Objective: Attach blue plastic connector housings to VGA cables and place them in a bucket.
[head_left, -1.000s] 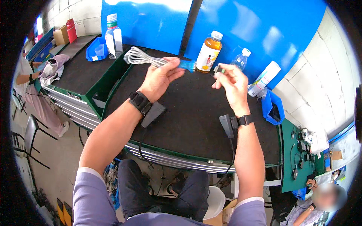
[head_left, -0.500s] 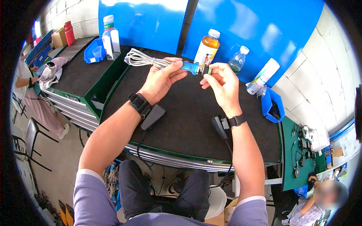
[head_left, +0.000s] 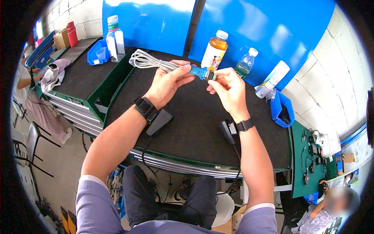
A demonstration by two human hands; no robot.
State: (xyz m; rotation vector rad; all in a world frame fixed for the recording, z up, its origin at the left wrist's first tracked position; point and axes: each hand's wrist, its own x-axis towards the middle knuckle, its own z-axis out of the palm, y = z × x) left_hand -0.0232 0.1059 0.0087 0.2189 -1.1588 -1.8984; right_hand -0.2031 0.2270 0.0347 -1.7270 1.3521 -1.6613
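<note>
My left hand [head_left: 166, 84] is closed around a coiled, clear-jacketed grey cable [head_left: 145, 60], just behind its translucent blue plug [head_left: 198, 72]. The coil sticks out to the left of my fingers. Between the fingertips of my right hand [head_left: 230, 89] is a small black connector with a green part [head_left: 210, 75]. It meets the end of the blue plug, above the dark mat; whether it is fully seated, I cannot tell. Both wrists wear black straps, with black boxes [head_left: 159, 121] hanging below them.
Beyond my hands stand an amber drink bottle [head_left: 214, 50], a clear bottle [head_left: 246, 62] and a leaning white canister [head_left: 272, 79]. Blue bins [head_left: 282, 110] sit at the right and far left. Cabled devices [head_left: 311, 152] lie on a green surface. Two other people are at the sides.
The black and green connector has moved left against the blue plug, closing the gap where metal showed between them. My right hand shifted slightly left with it; my left hand barely moved.
</note>
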